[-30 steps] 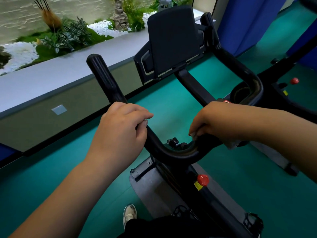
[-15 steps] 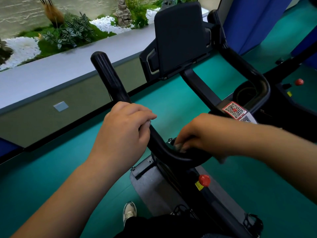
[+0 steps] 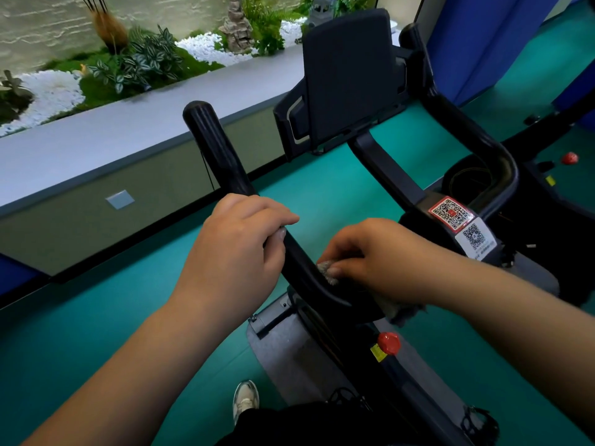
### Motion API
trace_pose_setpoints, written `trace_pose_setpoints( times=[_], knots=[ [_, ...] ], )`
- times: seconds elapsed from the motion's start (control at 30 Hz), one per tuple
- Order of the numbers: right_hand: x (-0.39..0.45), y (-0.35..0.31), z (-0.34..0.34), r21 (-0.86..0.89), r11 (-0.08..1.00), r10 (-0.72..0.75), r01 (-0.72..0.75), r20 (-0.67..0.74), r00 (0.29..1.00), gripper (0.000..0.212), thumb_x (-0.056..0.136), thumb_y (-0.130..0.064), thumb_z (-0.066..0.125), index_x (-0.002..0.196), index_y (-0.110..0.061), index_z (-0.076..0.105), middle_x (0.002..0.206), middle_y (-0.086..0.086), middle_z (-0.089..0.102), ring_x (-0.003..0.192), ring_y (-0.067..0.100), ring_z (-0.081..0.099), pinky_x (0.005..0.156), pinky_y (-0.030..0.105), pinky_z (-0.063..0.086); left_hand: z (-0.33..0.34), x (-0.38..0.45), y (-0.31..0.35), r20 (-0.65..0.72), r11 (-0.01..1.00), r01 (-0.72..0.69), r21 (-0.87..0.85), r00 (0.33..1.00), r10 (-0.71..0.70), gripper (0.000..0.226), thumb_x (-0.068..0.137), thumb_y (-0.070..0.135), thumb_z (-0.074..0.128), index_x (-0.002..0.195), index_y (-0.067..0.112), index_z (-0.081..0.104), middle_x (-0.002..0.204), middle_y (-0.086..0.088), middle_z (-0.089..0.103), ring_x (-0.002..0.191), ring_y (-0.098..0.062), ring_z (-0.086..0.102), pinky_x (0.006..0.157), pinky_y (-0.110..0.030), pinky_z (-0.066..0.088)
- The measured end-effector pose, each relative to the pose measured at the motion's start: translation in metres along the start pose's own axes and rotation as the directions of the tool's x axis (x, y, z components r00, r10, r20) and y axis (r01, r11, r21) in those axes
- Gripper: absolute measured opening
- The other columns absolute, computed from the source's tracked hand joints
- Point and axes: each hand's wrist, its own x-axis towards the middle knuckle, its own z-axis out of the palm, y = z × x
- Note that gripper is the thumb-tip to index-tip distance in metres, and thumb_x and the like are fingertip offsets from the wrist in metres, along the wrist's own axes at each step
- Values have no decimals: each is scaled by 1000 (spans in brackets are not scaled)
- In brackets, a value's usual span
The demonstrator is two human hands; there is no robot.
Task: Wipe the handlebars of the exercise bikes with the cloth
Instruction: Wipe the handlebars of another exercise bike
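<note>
At frame centre, the right hand [image 3: 383, 262] presses a grey cloth [image 3: 326, 272] onto the low bend of the black handlebar [image 3: 225, 162]; the left hand [image 3: 238, 252] grasps its left arm, which runs toward upper left.

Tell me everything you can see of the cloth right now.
The cloth is mostly hidden under the right hand, which grips it against the low curved middle of the black handlebar. Only two bits show: a grey-beige, fuzzy-looking edge poking out by the fingertips, and a darker grey bunch hanging below the heel of the hand. It looks crumpled, not folded. Its full size and shape cannot be told.
</note>
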Motion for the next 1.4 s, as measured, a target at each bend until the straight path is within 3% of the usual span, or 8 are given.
trace_pose_setpoints(
  times=[0.1, 0.23, 0.43, 0.7, 0.9, 1.13, 1.27, 1.4],
  knots=[
    [-9, 8, -10, -41, 999, 8, -5, 67, 998, 13, 80, -25, 74, 91, -31, 70, 75, -23, 63, 73, -14, 57, 70, 2, 42, -2, 2, -3, -12, 1000, 10, -9, 1000, -10, 24, 85, 10, 55, 100, 17, 71, 100, 7, 67, 97, -18, 55, 90, -14, 33],
    [-8, 5, -9, 10, 999, 30, -31, 48, 998, 24, 74, -24, 79, 68, -36, 59, 65, -23, 62, 68, -16, 56, 64, 4, 42, -5, 7, -9, -53, 999, 31, -13, 998, -32, 24, 86, 7, 56, 101, 17, 72, 103, 7, 66, 97, -15, 53, 91, -10, 29],
    [24, -14, 15, 538, 840, 208, -75, -192, 959, 13, 78, -11, 76, 72, -18, 66, 78, -2, 73, 72, 7, 67, 74, 23, 54, -13, 11, -22, -82, 998, 59, 2, 995, -58, 24, 86, 6, 56, 102, 16, 72, 106, 5, 66, 101, -17, 55, 93, -11, 30],
    [11, -10, 20, 524, 832, 290, -180, -135, 947, 11, 77, -15, 77, 75, -14, 67, 79, -2, 75, 80, 11, 70, 85, 32, 56, -26, 22, -38, -119, 996, 80, 35, 990, -75, 23, 87, 8, 60, 104, 17, 71, 115, 1, 61, 111, -23, 49, 97, -4, 18],
    [61, -45, 24, 670, 743, 307, 6, -349, 885, 13, 75, -12, 78, 71, -17, 66, 85, 4, 74, 86, 20, 71, 89, 43, 54, -40, 33, -51, -122, 994, 80, 80, 990, -70, 23, 88, 10, 60, 107, 18, 70, 119, 0, 59, 115, -23, 46, 97, -2, 14],
    [32, -36, 32, 669, 735, 388, -106, -288, 875, 10, 77, -18, 77, 76, -18, 68, 81, -2, 74, 80, 13, 71, 83, 38, 57, -40, 41, -60, -186, 997, 74, 11, 980, -71, 26, 88, 10, 59, 111, 19, 68, 115, 0, 56, 112, -19, 45, 95, -3, 20],
    [63, -59, 32, 720, 694, 400, 5, -392, 828, 8, 79, -17, 75, 82, -18, 68, 81, -6, 73, 79, 3, 69, 81, 23, 55, -42, 48, -64, -204, 998, 57, 3, 977, -55, 26, 88, 9, 58, 110, 18, 68, 111, -3, 55, 110, -21, 48, 95, -4, 21],
    [78, -75, 29, 616, 785, 299, 67, -472, 830, 15, 85, -18, 70, 96, -28, 69, 87, -20, 68, 84, -8, 64, 79, 8, 49, -45, 55, -69, -216, 999, 36, 14, 976, -32, 25, 87, 9, 58, 108, 17, 69, 109, -4, 55, 107, -24, 49, 92, -4, 22]
  ],
)
